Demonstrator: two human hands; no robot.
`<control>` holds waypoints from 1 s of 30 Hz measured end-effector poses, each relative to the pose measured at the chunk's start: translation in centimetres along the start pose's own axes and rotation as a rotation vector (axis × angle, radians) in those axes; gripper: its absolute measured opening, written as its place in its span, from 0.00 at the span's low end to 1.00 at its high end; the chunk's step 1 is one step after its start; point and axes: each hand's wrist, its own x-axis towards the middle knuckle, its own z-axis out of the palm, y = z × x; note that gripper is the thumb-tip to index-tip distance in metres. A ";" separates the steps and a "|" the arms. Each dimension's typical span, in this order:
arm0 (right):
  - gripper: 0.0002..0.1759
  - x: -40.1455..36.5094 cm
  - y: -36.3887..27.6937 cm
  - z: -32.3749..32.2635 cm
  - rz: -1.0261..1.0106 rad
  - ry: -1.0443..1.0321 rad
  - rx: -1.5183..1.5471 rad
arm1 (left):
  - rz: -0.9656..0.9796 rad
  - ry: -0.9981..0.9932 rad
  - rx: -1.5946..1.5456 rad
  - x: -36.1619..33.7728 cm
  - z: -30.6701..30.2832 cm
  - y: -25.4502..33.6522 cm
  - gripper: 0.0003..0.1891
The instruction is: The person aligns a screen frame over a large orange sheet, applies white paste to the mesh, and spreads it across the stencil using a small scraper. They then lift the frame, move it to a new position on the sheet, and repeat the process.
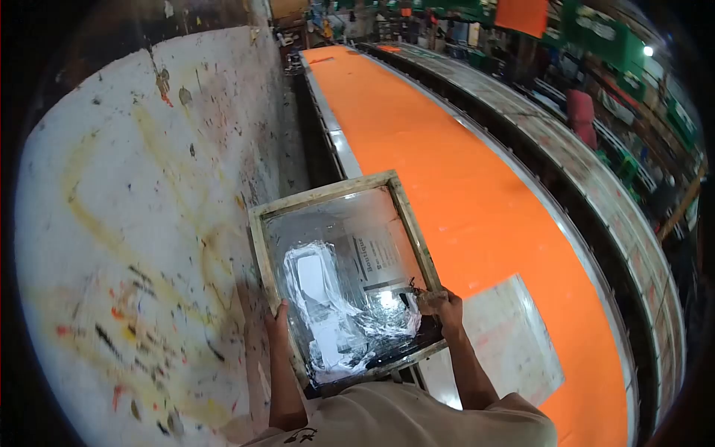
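Note:
A wooden-framed printing screen [395,223] is held tilted in front of my body. Thick white ink [320,287] is smeared over the left and lower part of its mesh, and small printed-looking lettering shows right of it. My left hand [278,320] grips the frame's left side, its fingers mostly hidden behind the wood. At the right side near the lower corner, my right hand [448,309] is closed round the frame edge. A dark smear and a tan piece lie by its fingers; what they are I cannot make out.
A long table covered in orange sheet [462,201] stretches away ahead. A pale, shiny panel [499,335] lies on its near end. On the left stands a paint-stained white wall [141,223]. Another long, stained table [596,179] runs along the right, with clutter beyond.

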 end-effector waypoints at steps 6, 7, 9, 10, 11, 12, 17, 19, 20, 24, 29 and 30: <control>0.12 7.3 0.1 4.9 -0.042 0.043 0.081 | -0.093 -0.019 -0.168 8.9 3.1 -3.4 0.31; 0.12 9.4 -0.2 5.7 -0.014 0.039 0.042 | -0.112 -0.010 -0.159 10.5 3.7 -2.8 0.31; 0.13 13.3 -1.0 6.2 0.007 0.021 0.014 | -0.028 -0.040 -0.020 13.6 6.9 -0.5 0.34; 0.14 14.9 -1.9 7.3 -0.013 -0.012 0.076 | -0.036 -0.044 -0.009 15.3 7.7 1.8 0.34; 0.14 18.0 -3.0 8.5 -0.054 -0.047 0.136 | -0.026 -0.048 -0.010 17.8 9.5 4.7 0.35; 0.15 19.8 -3.3 9.3 -0.031 -0.039 0.119 | -0.036 -0.055 -0.010 19.3 10.7 6.1 0.37; 0.14 22.4 -5.5 12.0 -0.004 0.063 0.115 | 0.067 -0.356 -0.031 26.3 14.0 11.4 0.37; 0.14 27.3 -5.5 14.5 -0.059 0.052 0.130 | 0.062 -0.321 0.002 33.6 17.0 10.4 0.36; 0.14 29.8 -4.6 15.5 -0.075 0.095 0.140 | 0.044 -0.321 0.012 36.8 18.2 9.5 0.36; 0.18 29.5 -5.6 14.8 -0.010 0.135 0.142 | 0.068 -0.277 -0.007 37.3 18.9 7.4 0.37; 0.20 39.5 -6.3 18.0 -0.165 -0.108 0.200 | -0.161 -0.217 0.050 43.3 22.7 15.5 0.34; 0.19 41.5 -7.8 20.4 -0.121 -0.021 0.164 | -0.162 -0.205 0.057 46.6 23.0 14.8 0.34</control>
